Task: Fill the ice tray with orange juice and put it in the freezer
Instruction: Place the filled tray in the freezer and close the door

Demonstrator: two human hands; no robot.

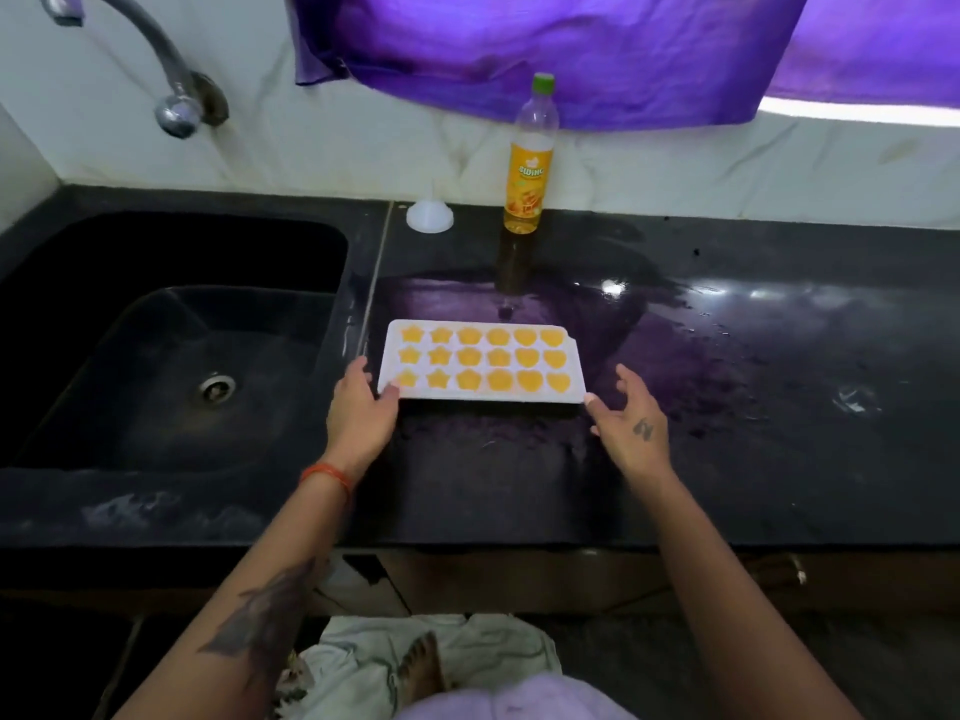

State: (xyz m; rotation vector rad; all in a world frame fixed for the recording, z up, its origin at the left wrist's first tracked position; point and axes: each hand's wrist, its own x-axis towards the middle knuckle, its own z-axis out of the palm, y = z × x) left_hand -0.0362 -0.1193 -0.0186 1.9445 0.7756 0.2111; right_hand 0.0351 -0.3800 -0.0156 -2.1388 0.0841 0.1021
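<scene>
L hand (361, 407) grip pinches filled ice tray (480, 394) corner, R hand (626, 426) grip wide

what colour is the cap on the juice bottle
Green, on the juice bottle cap, seen in the head view.
</scene>
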